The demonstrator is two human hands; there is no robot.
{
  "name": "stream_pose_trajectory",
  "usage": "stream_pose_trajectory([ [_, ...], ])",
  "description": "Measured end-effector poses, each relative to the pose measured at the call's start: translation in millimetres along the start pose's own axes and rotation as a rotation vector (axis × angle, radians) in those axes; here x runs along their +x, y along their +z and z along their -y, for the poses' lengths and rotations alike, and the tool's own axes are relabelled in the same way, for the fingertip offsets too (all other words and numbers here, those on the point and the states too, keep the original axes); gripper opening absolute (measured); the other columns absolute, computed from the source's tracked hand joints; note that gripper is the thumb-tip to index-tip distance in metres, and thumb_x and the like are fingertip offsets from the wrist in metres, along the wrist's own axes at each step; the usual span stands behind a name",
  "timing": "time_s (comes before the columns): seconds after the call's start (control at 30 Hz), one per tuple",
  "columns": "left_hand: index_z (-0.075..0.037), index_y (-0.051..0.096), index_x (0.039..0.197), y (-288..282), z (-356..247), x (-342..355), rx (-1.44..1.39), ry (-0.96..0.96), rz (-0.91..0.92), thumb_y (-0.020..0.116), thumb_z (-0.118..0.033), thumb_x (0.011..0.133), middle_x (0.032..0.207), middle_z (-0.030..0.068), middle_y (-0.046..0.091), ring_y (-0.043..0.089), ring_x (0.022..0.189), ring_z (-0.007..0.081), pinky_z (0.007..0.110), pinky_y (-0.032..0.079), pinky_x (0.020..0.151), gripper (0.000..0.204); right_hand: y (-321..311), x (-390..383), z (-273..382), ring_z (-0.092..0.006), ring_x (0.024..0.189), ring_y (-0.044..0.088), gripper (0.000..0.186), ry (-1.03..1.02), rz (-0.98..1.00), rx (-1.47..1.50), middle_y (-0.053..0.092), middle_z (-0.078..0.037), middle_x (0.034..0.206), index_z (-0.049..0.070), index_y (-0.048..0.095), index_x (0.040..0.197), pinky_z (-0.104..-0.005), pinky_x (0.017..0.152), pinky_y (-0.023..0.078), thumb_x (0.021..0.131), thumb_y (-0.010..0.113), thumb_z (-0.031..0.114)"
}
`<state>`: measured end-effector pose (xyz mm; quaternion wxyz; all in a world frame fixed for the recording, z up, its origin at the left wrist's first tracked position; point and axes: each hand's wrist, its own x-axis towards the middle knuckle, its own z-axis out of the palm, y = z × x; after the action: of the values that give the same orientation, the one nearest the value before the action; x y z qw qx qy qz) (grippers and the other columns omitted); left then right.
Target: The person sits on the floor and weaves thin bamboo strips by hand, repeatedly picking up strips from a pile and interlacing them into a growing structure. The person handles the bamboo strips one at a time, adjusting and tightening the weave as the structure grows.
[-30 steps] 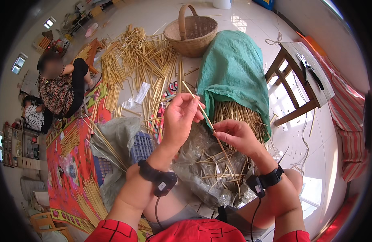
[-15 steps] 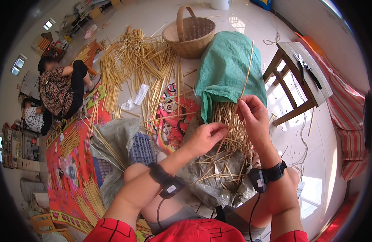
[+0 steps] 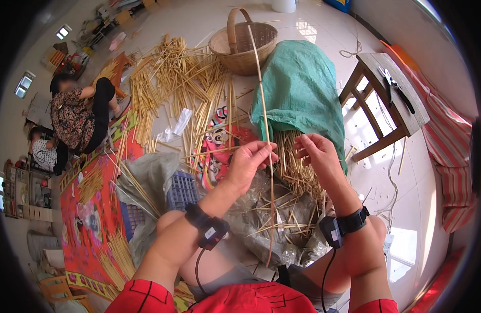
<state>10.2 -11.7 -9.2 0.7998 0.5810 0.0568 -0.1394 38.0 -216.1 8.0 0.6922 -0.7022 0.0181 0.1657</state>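
Observation:
A long, thin straw stalk [image 3: 263, 107] stands nearly upright in front of me, its upper end crossing the wicker basket. My left hand [image 3: 249, 163] pinches it near the middle between thumb and fingers. To the right of the stalk, my right hand [image 3: 317, 152] is raised with fingers half curled and apart, holding nothing that I can see. Behind my hands, a bundle of straw stalks [image 3: 288, 156] sticks out of the mouth of a green woven sack [image 3: 300, 83]. Loose stalk pieces lie on crumpled grey plastic sheeting [image 3: 251, 229] below.
A wicker basket [image 3: 245, 55] stands beyond, beside a large heap of straw [image 3: 172, 78]. At right, pliers [image 3: 394, 86] lie on a wooden stool [image 3: 373, 65]. A blue plastic crate [image 3: 183, 191] sits at left on a red floral mat [image 3: 89, 229]. Two people [image 3: 76, 112] sit far left.
The stalk has swung from a slant to nearly upright and shifted left. My left hand has moved left with it, and my right hand has let go of it.

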Motion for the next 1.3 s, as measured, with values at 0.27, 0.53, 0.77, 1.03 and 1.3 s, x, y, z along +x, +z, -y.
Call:
stream_pose_trajectory([
  [0.27,-0.008,0.063,0.093,-35.0,-21.7,2.6,-0.056,0.265,-0.317,0.065,-0.024,0.090,0.081,0.0003,0.067,0.058,0.071,0.0034,0.017,0.041,0.062,0.016,41.9,-30.9,-29.8,-0.0107,0.077,0.059,0.036,0.164,0.539,-0.093,0.065,-0.003,0.086,-0.002,0.060,0.105,-0.0246,0.071,0.048,0.096,0.055,0.033],
  [0.53,-0.003,0.063,0.096,-96.3,-78.8,-18.8,-0.209,0.619,-0.640,0.064,-0.018,0.091,0.079,0.0023,0.064,0.055,0.067,0.0054,0.018,0.042,0.060,0.016,59.1,-46.6,-41.4,-0.0259,0.067,0.064,0.026,-0.081,0.660,-0.524,0.064,-0.013,0.070,0.000,0.058,0.090,-0.0372,0.065,0.050,0.095,0.047,0.023],
  [0.77,-0.006,0.060,0.097,-193.0,-194.5,-104.6,-0.195,1.033,-1.020,0.065,-0.020,0.090,0.079,-0.0002,0.061,0.055,0.070,0.0051,0.018,0.042,0.059,0.016,52.2,-42.9,-60.4,-0.0401,0.080,0.062,0.025,-0.396,0.556,-1.009,0.064,-0.022,0.080,0.001,0.062,0.094,-0.0472,0.072,0.050,0.086,0.058,0.024],
  [1.03,-0.003,0.062,0.100,-336.8,-194.2,-255.9,0.408,0.903,-1.369,0.059,-0.022,0.094,0.079,-0.0002,0.061,0.051,0.064,0.0045,0.021,0.038,0.054,0.020,52.0,-53.1,-38.4,-0.0392,0.085,0.063,0.027,-0.204,0.623,-1.135,0.065,-0.023,0.087,0.000,0.065,0.097,-0.0443,0.075,0.050,0.081,0.060,0.022],
  [1.3,-0.002,0.066,0.095,-429.5,-7.5,-317.0,0.719,0.376,-1.527,0.060,-0.022,0.092,0.069,-0.0010,0.061,0.053,0.058,0.0063,0.022,0.042,0.054,0.021,57.6,-43.2,-48.6,-0.0392,0.085,0.063,0.029,-0.178,0.660,-1.130,0.065,-0.023,0.087,-0.001,0.064,0.098,-0.0438,0.076,0.050,0.081,0.061,0.023],
])
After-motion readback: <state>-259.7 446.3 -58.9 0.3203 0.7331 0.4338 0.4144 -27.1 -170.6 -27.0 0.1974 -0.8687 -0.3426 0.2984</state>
